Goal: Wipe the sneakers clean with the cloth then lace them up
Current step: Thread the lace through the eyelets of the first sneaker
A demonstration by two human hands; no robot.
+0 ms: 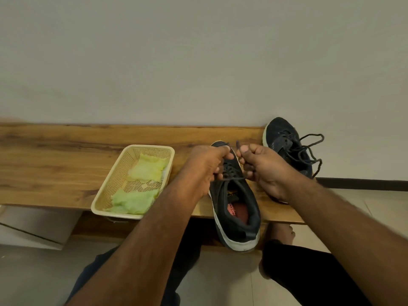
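Two hands, left hand (207, 166) and right hand (262, 168), each pinch a lace end (238, 144) above the near sneaker (236, 208), whose heel overhangs the surface (55, 160), so a hard tug could probably tip it off the edge.

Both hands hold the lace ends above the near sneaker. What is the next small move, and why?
Probably draw both lace ends outward to snug the lacing, then start the knot. The left hand and right hand each pinch an end of the lace over the near sneaker, and its eyelets look threaded already. The cloth lies in the basket, so wiping seems done.
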